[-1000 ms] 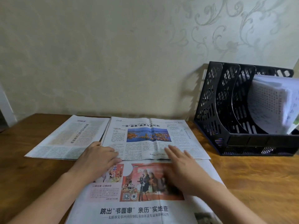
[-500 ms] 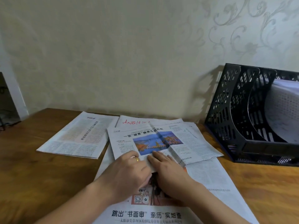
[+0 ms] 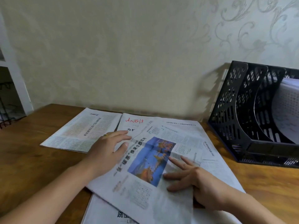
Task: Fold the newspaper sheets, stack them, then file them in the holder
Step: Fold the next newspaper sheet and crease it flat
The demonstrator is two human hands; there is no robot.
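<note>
A folded newspaper sheet (image 3: 142,180) with a blue landscape photo lies askew on top of a larger open sheet (image 3: 215,172) on the wooden table. My left hand (image 3: 105,151) rests flat on the folded sheet's left edge, fingers spread. My right hand (image 3: 191,175) presses on its right part with straight fingers. Another folded newspaper (image 3: 80,130) lies to the left by the wall. The black mesh file holder (image 3: 239,113) stands at the right.
White papers (image 3: 286,109) fill the holder's far-right slot; its two nearer slots look empty. The wall runs close behind the papers. Bare wooden table (image 3: 32,159) shows to the left and also on the right in front of the holder.
The folded sheet with the blue photo has turned and slid toward me over the open sheet. Both hands moved apart, from its near edge to its left and right sides.
</note>
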